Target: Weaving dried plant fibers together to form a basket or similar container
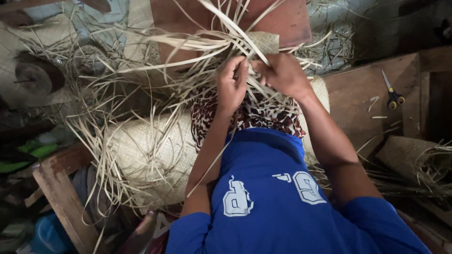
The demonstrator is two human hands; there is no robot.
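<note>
Pinching pale reed strips (226,40) between closed fingers, left hand (231,84) and right hand (282,75) meet, keeping crossings tight above the woven mat (150,155).

Fingertips of left hand (231,84) buried among pale straw strips (188,51), grip unclear. Thumb side of right hand (282,73) hidden likewise. Woven mat roll (141,155) partly covered by patterned cloth (254,115) and loose strips. Second roll (414,157), right of the hands, cut by the frame edge. Dark clutter left of the mat roll too blurred to identify.
</note>
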